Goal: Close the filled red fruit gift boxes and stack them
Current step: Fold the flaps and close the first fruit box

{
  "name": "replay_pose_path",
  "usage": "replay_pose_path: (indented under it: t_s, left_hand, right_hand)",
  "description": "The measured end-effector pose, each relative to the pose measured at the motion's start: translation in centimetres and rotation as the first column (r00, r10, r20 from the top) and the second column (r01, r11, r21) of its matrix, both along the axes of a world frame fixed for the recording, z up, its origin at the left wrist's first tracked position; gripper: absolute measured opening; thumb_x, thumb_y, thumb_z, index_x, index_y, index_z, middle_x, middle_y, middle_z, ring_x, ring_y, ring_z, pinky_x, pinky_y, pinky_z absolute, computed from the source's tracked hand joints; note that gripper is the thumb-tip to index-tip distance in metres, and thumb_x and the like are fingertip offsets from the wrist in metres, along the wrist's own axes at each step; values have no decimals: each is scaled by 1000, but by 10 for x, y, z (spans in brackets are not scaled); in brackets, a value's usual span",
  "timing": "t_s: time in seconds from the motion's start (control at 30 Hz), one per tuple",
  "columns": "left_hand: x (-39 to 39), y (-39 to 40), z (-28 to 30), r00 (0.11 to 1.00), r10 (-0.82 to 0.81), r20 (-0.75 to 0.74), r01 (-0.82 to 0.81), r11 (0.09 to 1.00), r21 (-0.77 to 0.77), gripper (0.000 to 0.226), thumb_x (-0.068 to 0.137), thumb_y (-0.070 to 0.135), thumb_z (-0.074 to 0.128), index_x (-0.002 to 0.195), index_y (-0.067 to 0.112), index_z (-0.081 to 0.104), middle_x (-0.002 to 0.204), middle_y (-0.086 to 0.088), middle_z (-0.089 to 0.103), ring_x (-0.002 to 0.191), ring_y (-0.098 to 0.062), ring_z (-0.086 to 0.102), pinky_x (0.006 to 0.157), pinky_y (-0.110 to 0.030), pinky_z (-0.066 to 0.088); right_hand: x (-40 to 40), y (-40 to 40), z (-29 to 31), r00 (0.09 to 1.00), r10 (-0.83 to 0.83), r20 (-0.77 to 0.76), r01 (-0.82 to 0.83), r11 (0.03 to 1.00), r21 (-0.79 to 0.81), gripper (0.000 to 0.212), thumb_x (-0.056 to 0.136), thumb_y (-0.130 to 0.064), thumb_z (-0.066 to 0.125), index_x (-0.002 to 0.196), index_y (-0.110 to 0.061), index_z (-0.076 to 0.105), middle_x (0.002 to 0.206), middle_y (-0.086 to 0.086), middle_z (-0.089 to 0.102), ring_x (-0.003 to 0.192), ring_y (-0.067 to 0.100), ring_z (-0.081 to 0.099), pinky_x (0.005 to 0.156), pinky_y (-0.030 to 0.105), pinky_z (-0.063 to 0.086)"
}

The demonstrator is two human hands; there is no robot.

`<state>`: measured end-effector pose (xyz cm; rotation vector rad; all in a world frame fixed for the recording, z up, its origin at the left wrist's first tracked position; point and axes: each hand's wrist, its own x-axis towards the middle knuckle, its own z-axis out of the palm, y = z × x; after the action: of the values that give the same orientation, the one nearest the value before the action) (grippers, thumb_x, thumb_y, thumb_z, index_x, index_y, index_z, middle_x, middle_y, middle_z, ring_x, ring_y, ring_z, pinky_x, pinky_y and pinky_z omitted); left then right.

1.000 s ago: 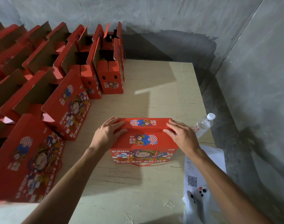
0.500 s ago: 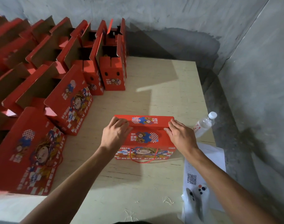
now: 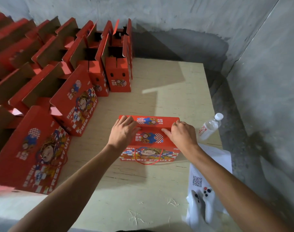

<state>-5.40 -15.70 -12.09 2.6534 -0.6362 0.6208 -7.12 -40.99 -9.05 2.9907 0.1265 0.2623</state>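
head view, high, looking steeply down

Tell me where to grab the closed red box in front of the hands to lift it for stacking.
Probably by its two short ends, left hand and right hand coming from either side. The closed box is wide, and its rope handle hangs loose down the front face.

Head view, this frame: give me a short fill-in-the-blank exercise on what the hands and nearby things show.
1. Both hands, left hand and right hand, rest on top of the red gift box, which is ____.
2. The rope handle on its front is coloured ____.
3. The water bottle lies to the box's ____.
4. The boxes at the left stand with their lids ____.

Missing words: closed; red; right; open
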Motion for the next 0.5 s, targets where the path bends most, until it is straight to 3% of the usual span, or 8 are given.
replay_pose_path:
  t_s: [0.1,0.17,0.23,0.37,0.5]
  left_hand:
    - [-7,22,-1,995,-64,-71,59,996,-65,22,99,19,59,109,8,74,114,-5,70,102,-29,60,82,-47,54]
    - [-10,34,-1,990,-98,-106,88,991,-96,32,102,19,50,121,12,74,125,-9,67,110,-33,57,92,-44,50]
    - [-11,37,0,984,-57,-170,29,986,-162,28,101,8,56,121,12,75,119,-14,63,106,-34,56,88,-45,53]
    - [-18,30,2,954,127,-270,-206,936,-286,7,95,9,68,101,8,72,99,-4,56,88,-22,58,73,-41,57]
    - [-24,23,5,971,187,-147,-212,960,-183,10,91,6,72,83,2,69,86,-7,59,79,-29,58,74,-41,52]
  right_hand:
    - [-5,6,10,999,-14,-36,11,998,-69,57,88,-63,68,55,-17,59,55,2,56,48,19,59,45,24,32]
    - [-7,9,16,1000,7,4,-6,995,-102,59,80,-60,79,46,-21,50,44,-2,44,38,15,51,43,21,26]
    - [-7,13,19,1000,16,3,-15,993,-119,57,75,-56,85,43,-21,53,41,-4,38,35,14,48,42,19,24]
    - [-5,20,17,992,3,-125,-19,992,-127,46,92,-52,71,60,-18,69,48,-2,44,45,16,55,46,23,31]
    - [-9,23,18,974,-1,-225,-27,992,-122,15,97,-24,69,92,-12,78,73,4,68,66,22,62,56,30,43]
